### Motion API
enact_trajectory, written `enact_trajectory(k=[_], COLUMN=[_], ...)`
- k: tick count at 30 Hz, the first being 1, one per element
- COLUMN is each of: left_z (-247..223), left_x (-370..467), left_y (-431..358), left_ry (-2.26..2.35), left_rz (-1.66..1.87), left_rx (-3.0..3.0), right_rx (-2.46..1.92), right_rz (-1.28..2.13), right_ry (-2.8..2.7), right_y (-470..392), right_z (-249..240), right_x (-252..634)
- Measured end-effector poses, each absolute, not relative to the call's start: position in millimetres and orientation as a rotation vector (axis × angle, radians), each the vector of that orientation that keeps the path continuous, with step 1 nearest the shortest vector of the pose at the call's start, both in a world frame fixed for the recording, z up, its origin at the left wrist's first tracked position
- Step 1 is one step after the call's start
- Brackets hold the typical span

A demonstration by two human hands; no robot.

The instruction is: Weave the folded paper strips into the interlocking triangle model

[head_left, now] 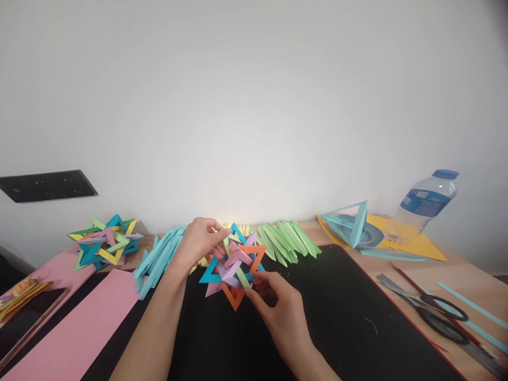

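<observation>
Head view shows first a smooth, pale wall (254, 106), and below it a flat black mat (337, 317) with thin red edge. On its left part lies a long sheet of pink paper (87, 333), flat and straight-sided. The left hand (200, 242) pinches the top of a paper star (230, 271), and the right hand (281, 302) pinches its lower right side, so it is held above the mat. Its interlocked frames are angular, orange, blue, lilac. Behind lie folded green strips (291, 241), narrow and pointed.
</observation>
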State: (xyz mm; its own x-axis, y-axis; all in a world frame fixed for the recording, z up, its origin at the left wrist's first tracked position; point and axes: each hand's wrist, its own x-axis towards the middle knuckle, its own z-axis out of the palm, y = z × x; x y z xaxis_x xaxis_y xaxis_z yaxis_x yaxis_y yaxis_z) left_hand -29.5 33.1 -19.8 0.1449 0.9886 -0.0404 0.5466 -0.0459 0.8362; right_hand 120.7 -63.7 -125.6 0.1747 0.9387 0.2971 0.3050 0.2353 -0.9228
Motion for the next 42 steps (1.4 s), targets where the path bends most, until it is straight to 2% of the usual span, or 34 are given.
enact_trajectory(k=[10, 19, 33, 42], left_z=[-19.4, -21.0, -18.8, -42.1], left_x=[-30.7, -31.9, -31.5, -39.8], left_y=[31.8, 33.4, 30.7, 17.3], left_ry=[1.495, 1.427, 1.429, 1.512], left_rz=[0.791, 0.785, 0.788, 1.142], left_rx=[1.647, 1.594, 1.574, 1.607], right_rx=[-1.339, -1.138, -1.052, -1.035], right_rz=[0.618, 0.948, 1.047, 1.086], right_ry=[-1.216, -0.944, -0.859, -0.817], right_y=[-62.2, -68.0, -58.9, -57.3], right_z=[-123.2, -130.6, -127.1, -115.7], right_x=[92.1, 87.6, 85.5, 82.2])
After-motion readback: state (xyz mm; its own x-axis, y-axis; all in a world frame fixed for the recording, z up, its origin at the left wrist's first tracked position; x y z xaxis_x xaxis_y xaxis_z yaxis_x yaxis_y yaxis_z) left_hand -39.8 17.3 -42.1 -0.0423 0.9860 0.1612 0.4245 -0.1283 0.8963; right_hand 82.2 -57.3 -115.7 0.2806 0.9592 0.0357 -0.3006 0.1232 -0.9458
